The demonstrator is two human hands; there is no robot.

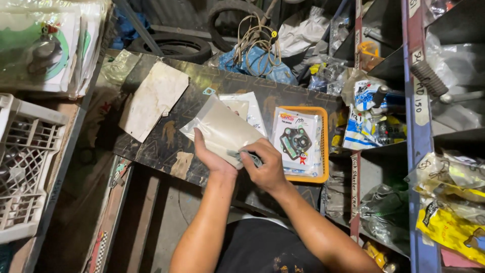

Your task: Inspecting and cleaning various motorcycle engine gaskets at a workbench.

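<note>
The left hand (212, 156) grips a clear plastic packet (222, 129); the right hand (265, 167) pinches a small part (247, 157) at its mouth, only partly inserted. 1 orange tray (323, 146) holds packed gasket sets (298, 141).

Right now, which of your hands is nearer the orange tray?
Right. The right hand pinches the lower edge of the clear packet just beside the orange tray; the left hand supports the packet from beneath, farther from the tray.
</note>
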